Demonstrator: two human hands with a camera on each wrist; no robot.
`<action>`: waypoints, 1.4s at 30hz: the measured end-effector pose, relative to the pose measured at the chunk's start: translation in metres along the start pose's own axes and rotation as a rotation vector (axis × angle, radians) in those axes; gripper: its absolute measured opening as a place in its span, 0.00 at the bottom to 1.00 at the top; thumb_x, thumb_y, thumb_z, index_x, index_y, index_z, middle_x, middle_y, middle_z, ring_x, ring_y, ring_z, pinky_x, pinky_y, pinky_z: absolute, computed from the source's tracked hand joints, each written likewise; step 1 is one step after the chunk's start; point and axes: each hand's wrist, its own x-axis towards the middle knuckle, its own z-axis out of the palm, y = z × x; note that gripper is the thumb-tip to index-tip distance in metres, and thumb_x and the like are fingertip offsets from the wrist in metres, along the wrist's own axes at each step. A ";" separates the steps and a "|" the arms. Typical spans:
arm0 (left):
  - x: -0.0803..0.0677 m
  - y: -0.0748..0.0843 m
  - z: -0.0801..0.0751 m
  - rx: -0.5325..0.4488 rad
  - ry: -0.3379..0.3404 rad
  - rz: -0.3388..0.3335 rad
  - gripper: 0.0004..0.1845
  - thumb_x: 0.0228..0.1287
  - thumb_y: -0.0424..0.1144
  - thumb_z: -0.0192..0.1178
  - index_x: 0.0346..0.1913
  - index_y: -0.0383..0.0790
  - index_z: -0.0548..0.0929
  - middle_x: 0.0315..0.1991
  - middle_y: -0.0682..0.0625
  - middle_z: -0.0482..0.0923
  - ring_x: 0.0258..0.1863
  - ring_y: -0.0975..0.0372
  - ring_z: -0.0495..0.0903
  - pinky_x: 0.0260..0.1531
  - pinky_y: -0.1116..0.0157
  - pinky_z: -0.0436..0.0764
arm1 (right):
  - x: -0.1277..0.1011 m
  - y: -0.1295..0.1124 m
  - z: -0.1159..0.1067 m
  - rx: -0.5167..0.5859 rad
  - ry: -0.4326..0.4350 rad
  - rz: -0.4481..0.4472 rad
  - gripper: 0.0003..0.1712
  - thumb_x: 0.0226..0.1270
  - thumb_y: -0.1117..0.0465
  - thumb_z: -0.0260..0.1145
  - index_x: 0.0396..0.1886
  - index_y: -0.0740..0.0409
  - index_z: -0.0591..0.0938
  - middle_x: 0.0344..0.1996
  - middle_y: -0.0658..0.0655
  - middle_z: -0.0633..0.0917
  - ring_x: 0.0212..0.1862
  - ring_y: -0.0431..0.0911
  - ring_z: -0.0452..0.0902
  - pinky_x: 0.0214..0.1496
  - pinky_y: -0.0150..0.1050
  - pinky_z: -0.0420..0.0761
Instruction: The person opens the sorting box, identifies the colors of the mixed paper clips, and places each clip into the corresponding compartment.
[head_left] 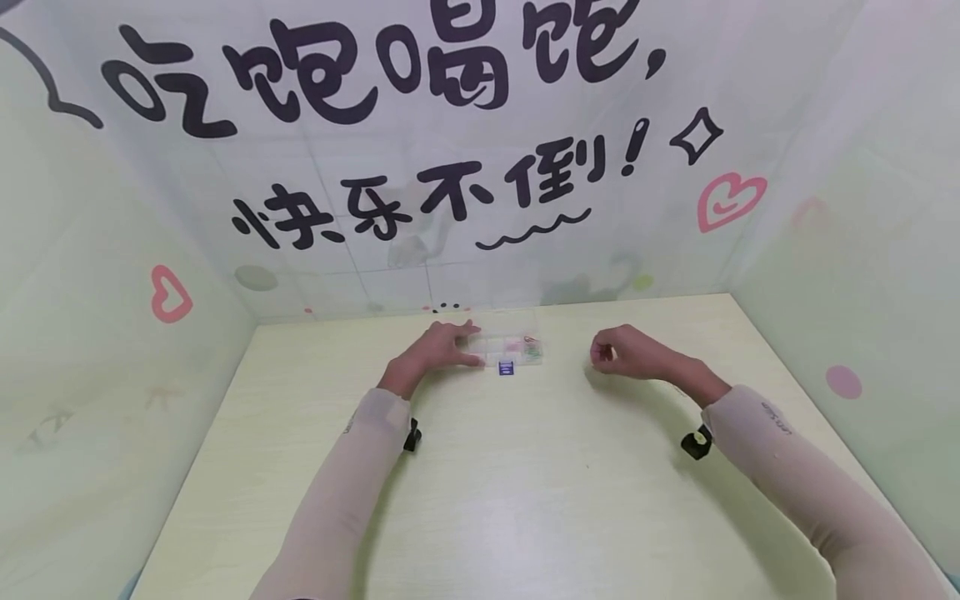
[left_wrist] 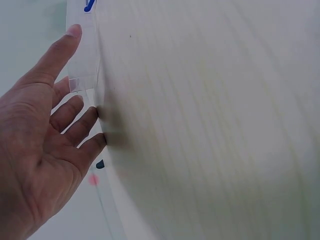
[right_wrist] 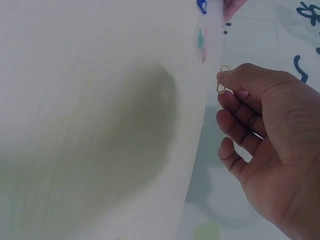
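Observation:
A small clear compartment box (head_left: 491, 348) lies near the back of the table, its transparent lid (head_left: 506, 322) folded back. Small pink, red and green pieces (head_left: 531, 347) fill its right end. A blue label (head_left: 506, 367) marks its front edge. At the box's left end is my left hand (head_left: 447, 344), thumb and fingers spread either side of it; the left wrist view shows the fingers (left_wrist: 75, 120) loosely extended. To the right of the box, my right hand (head_left: 626, 351) hovers over the table. Its thumb and index finger pinch a yellow paper clip (right_wrist: 218, 89).
The pale wooden table (head_left: 480, 483) meets printed fabric walls at the back and both sides. Large black characters (head_left: 442, 192) and pink hearts (head_left: 731, 202) decorate them. Dark wrist mounts (head_left: 697, 442) hang below both sleeves.

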 end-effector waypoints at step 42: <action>0.000 0.003 -0.001 -0.006 0.002 -0.003 0.42 0.63 0.52 0.77 0.76 0.39 0.74 0.79 0.40 0.63 0.82 0.47 0.58 0.81 0.51 0.61 | 0.117 -0.044 0.049 -0.046 0.045 0.016 0.04 0.72 0.65 0.71 0.35 0.58 0.86 0.29 0.51 0.83 0.34 0.43 0.74 0.41 0.36 0.77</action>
